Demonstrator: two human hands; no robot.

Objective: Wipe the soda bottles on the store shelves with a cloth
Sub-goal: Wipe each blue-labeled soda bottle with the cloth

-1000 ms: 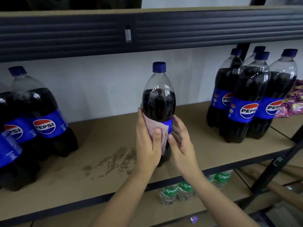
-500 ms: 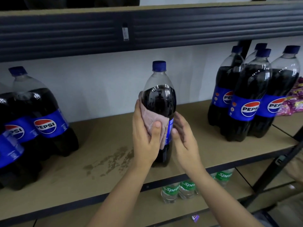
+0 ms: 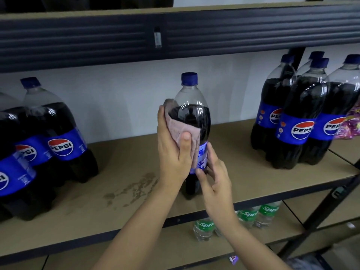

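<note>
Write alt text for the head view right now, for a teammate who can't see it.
The left hand presses a pink cloth against a Pepsi bottle standing on the shelf, while the right hand grips its lower label. More Pepsi bottles stand at left and right; Sprite bottles sit on the shelf below.

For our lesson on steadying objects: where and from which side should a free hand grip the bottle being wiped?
Grip the bottle at its labelled waist, from the right. It stands upright, the cloth and left hand cover the left side, and the right hand probably fits there.
</note>
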